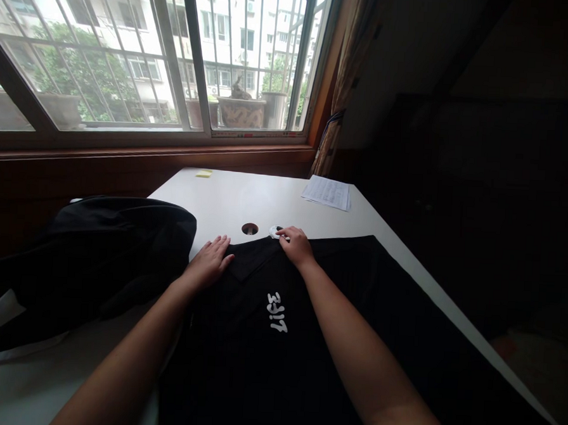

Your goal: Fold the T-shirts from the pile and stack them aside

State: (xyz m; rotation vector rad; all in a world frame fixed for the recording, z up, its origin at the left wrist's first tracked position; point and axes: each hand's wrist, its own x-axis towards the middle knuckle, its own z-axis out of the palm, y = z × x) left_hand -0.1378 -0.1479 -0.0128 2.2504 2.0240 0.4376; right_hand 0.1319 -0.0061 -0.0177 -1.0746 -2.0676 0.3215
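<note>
A black garment (251,369) with white lettering (277,312) lies spread over the white table. My left hand (210,259) rests flat on its upper left edge, fingers stretched forward and a little apart. Beside that hand, a folded flap (250,264) of the black cloth lies flat. My right hand (296,245) is at the garment's top edge, its index finger and thumb bent close together. A small white bit shows at its fingertips, too small to name. Just beyond them is a white round piece (273,231) with a dark centre, partly covered by the fingers.
More black cloth (134,243) is heaped on the left of the white table (237,197). A round hole (249,229) is cut in the tabletop. Printed papers (327,193) lie at the far right corner, a yellow note (203,173) at the far left. A barred window (201,56) stands behind.
</note>
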